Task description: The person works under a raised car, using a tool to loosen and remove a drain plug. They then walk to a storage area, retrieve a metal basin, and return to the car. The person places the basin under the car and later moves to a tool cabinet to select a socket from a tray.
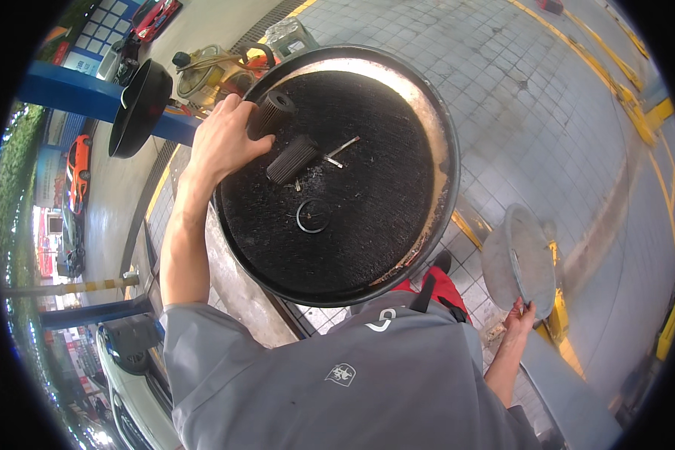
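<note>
My left hand [226,136] is closed around a dark cylindrical oil filter element [276,109] at the left side of a large round black drain pan [448,169]. A second pleated filter element [292,159] lies on the pan's dark surface just beside my thumb. To its right rest two thin light-coloured sticks [342,150], and a thin ring [300,220] lies lower down. Low on the right, my right hand [520,318] grips the near rim of a grey round basin [506,255], which is tilted on its side.
Beyond the pan stand a yellowish container with hoses [206,75] and a grey box [289,37]. A black bowl [139,109] hangs by a blue beam [75,91] at the left. Yellow lift parts [634,112] are at the right. Cars are parked on the left.
</note>
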The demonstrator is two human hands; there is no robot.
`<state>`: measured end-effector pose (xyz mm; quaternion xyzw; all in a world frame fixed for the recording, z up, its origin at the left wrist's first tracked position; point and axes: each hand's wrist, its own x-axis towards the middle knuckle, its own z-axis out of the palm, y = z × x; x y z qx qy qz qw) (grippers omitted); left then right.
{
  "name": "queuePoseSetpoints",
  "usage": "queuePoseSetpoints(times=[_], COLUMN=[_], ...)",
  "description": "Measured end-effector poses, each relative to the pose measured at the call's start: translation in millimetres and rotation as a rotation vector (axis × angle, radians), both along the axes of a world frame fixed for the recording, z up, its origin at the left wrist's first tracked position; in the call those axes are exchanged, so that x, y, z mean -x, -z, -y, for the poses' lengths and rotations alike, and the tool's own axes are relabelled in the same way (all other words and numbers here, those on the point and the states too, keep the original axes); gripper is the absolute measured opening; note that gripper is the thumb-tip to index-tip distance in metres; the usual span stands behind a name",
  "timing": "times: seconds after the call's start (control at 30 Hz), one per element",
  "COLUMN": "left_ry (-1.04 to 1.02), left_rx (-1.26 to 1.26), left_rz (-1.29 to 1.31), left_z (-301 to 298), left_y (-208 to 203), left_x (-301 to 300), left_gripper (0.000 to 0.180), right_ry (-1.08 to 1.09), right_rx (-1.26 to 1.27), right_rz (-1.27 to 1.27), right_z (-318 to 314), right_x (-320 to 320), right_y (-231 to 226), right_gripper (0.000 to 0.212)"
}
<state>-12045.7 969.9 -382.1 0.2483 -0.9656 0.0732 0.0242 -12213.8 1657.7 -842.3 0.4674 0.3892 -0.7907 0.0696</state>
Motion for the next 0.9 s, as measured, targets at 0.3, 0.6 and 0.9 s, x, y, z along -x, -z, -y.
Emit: queuePoseSetpoints(times=[0.3, 0.6, 0.9], left_ry=[-0.057, 0.057, 0.045], left_rx=[-0.065, -0.087, 0.031], left_rz=[0.011, 0.045, 0.069], left_z=[10, -31, -58], left_y=[30, 42, 61], left_x=[1, -17, -23], left_gripper=[0.052, 0.044, 0.048], right_ry=[-0.014, -0.039, -0.031], right_rx=[-0.017, -0.029, -0.051], right_rz=[-0.011, 0.016, 0.045], right_z=[7, 1, 5], right_x=[25, 21, 22], right_y=[-6, -6, -1], right_gripper=[0.029, 0.032, 0.033])
